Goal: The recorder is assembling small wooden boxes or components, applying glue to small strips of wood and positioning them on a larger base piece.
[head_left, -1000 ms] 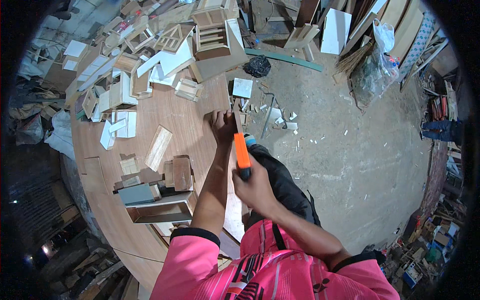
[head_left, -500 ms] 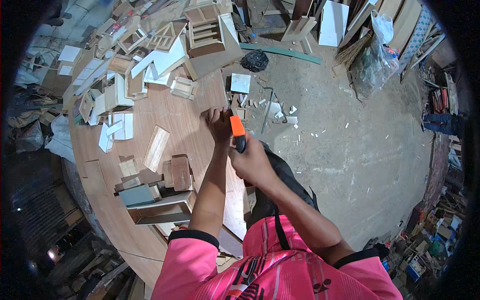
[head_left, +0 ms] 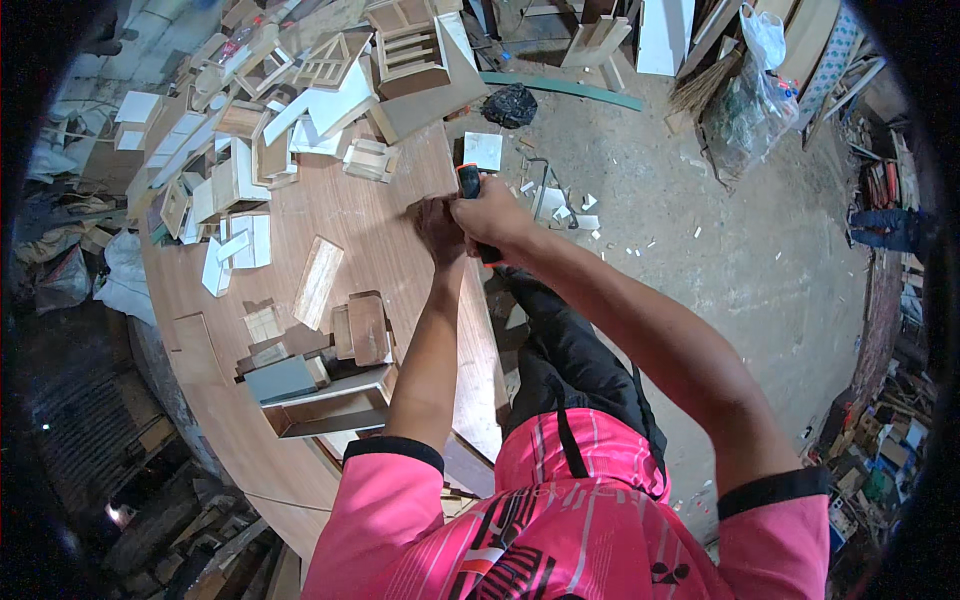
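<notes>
At the table's right edge my right hand (head_left: 495,215) is wrapped round a black-and-orange handle (head_left: 470,180), which looks like that of a handsaw. Its blade cannot be seen from here. My left hand (head_left: 437,228) is close beside it, low over the wooden table (head_left: 390,235), with its fingers curled. Whatever those fingers press or hold is hidden beneath them. A small wooden frame piece (head_left: 368,160) lies a little beyond my left hand. Nearer me on the tabletop rest a pale wooden board (head_left: 319,283) and a brown wooden block (head_left: 368,327).
Wooden boxes (head_left: 412,62) and white panels crowd the table's far left. An open wooden box (head_left: 330,408) sits by my left forearm. Offcuts, a black bag (head_left: 510,106) and a white square board (head_left: 483,152) lie on the floor. A filled plastic bag (head_left: 748,130) leans far right.
My right hand has moved up and away from me with the handle, which now shows mostly black inside my fist. The left hand stays by the table edge.
</notes>
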Motion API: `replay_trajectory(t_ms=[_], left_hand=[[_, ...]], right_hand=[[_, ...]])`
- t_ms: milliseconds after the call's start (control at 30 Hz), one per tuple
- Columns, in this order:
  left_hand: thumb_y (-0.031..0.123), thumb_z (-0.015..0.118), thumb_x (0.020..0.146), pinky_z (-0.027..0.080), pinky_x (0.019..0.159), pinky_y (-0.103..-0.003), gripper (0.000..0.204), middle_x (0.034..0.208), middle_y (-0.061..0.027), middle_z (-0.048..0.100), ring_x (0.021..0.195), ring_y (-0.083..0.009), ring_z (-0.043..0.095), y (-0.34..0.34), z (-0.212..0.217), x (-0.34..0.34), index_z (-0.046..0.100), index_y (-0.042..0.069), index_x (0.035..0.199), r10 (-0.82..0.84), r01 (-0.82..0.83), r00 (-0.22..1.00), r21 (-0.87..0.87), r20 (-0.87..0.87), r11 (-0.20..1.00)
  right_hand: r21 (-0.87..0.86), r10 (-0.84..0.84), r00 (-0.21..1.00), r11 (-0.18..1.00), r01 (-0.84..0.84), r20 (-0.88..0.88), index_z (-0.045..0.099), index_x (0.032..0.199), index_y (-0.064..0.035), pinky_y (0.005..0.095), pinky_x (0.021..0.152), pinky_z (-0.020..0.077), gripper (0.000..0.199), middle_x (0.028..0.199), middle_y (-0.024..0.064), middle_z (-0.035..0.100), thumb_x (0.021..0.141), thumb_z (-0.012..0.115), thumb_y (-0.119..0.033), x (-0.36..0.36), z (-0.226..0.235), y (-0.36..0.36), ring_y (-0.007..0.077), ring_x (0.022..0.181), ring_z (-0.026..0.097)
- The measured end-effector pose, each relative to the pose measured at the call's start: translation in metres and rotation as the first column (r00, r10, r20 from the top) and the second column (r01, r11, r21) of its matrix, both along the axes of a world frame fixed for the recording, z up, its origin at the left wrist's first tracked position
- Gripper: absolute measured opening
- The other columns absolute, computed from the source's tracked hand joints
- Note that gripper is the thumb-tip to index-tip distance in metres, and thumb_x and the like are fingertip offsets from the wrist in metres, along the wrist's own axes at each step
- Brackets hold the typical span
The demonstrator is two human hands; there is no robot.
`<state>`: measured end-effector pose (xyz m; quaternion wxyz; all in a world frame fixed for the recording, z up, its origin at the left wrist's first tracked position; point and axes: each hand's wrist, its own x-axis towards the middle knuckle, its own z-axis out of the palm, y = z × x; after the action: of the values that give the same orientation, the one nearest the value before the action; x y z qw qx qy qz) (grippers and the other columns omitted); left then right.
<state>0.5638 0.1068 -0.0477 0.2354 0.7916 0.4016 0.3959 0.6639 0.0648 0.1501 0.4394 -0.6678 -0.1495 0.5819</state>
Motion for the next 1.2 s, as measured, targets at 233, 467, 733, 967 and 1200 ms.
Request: replay_trajectory(t_ms=[233, 467, 733, 967, 1200], left_hand=[[0.030, 0.065, 0.076, 0.041, 0.080, -0.041, 0.024, 0.088, -0.0078, 0.058, 0.090, -0.0280, 0.055, 0.012, -0.024, -0.024, 0.063, 0.010, 0.090, 0.046, -0.051, 0.998, -0.103, -0.045, 0.993], [0.033, 0.064, 0.078, 0.039, 0.084, -0.042, 0.026, 0.089, -0.0074, 0.059, 0.091, -0.0276, 0.055, 0.005, -0.028, -0.022, 0.063, 0.010, 0.092, 0.068, -0.041, 0.992, -0.238, 0.105, 0.970], [0.035, 0.065, 0.077, 0.040, 0.081, -0.043, 0.030, 0.087, -0.0097, 0.059, 0.090, -0.0301, 0.056, 0.009, -0.042, -0.027, 0.063, 0.010, 0.093, 0.018, 0.000, 0.995, -0.178, 0.099, 0.984], [0.033, 0.064, 0.078, 0.041, 0.080, -0.043, 0.028, 0.086, -0.0092, 0.060, 0.088, -0.0293, 0.056, 0.011, -0.021, -0.029, 0.062, 0.009, 0.092, 0.010, -0.006, 1.000, -0.200, 0.020, 0.980], [0.042, 0.059, 0.080, 0.038, 0.087, -0.043, 0.035, 0.092, -0.0069, 0.062, 0.094, -0.0275, 0.057, 0.004, -0.033, -0.014, 0.062, 0.011, 0.095, -0.012, 0.053, 0.993, -0.348, 0.120, 0.936]], right_hand=[[0.010, 0.007, 0.998, 1.000, -0.008, 0.061, 0.051, 0.083, 0.0000, 0.0340, 0.037, 0.0420, 0.010, 0.060, 0.0081, 0.051, 0.076, 0.049, -0.006, -0.026, -0.010, 0.021, 0.0168, 0.044, 0.051], [0.000, 0.030, 0.999, 1.000, -0.030, 0.031, 0.052, 0.092, 0.0024, 0.0342, 0.037, 0.0418, 0.019, 0.061, 0.0093, 0.053, 0.076, 0.050, -0.007, -0.016, 0.007, 0.006, 0.0194, 0.041, 0.052], [-0.031, -0.002, 0.992, 1.000, -0.002, -0.124, 0.047, 0.092, -0.0015, 0.0331, 0.038, 0.0432, 0.016, 0.062, 0.0073, 0.051, 0.076, 0.051, -0.004, -0.016, -0.020, 0.026, 0.0173, 0.046, 0.051], [0.043, -0.034, 0.998, 0.998, 0.036, -0.047, 0.047, 0.089, -0.0012, 0.0334, 0.037, 0.0420, 0.014, 0.062, 0.0075, 0.051, 0.076, 0.050, -0.004, -0.031, -0.040, 0.011, 0.0168, 0.045, 0.050], [-0.047, -0.035, 0.999, 0.998, 0.037, 0.026, 0.048, 0.094, -0.0013, 0.0347, 0.037, 0.0420, 0.018, 0.061, 0.0079, 0.051, 0.077, 0.050, -0.003, -0.015, -0.096, 0.019, 0.0172, 0.046, 0.052]])
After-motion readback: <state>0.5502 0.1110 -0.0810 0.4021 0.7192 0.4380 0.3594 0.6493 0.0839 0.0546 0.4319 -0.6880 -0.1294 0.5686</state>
